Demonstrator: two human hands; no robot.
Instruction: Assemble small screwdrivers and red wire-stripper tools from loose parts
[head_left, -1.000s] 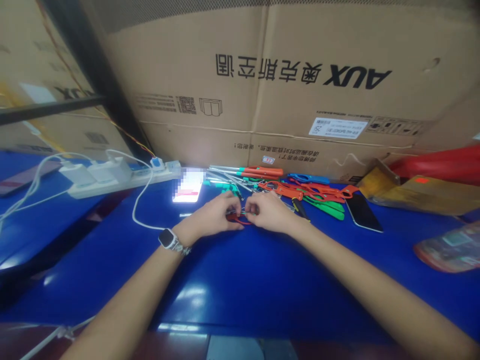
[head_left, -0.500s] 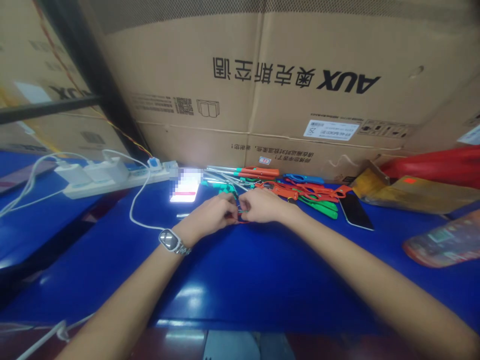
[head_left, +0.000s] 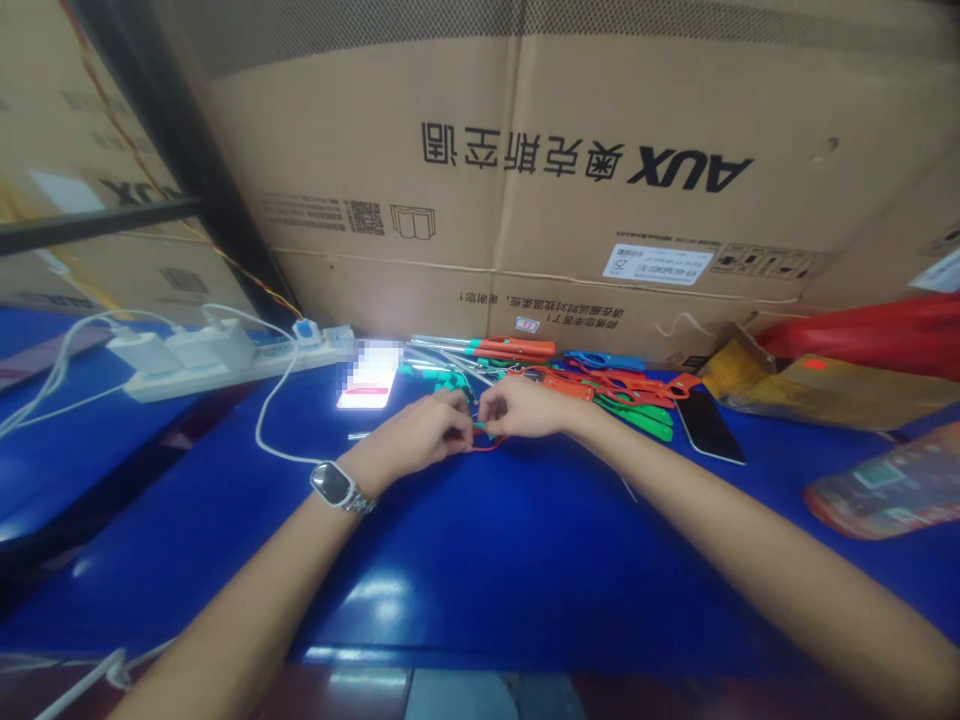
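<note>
Both of my hands meet over the blue table (head_left: 525, 560), fingers pinched together. My left hand (head_left: 420, 432), with a watch (head_left: 332, 485) on its wrist, and my right hand (head_left: 520, 408) grip a small red looped piece with a green bit (head_left: 484, 436) between them. Right behind my hands lies a pile of red, green and blue plastic-handled tools with metal rods (head_left: 570, 375).
A lit phone (head_left: 369, 375) lies left of the pile, a dark phone (head_left: 701, 425) to its right. A white power strip with chargers and cables (head_left: 195, 355) sits at the left. A large cardboard box (head_left: 525, 170) walls the back. Packets (head_left: 885, 485) lie at the right.
My hands have stayed together, shifting slightly on the small red piece. The view has drifted a little to the right.
</note>
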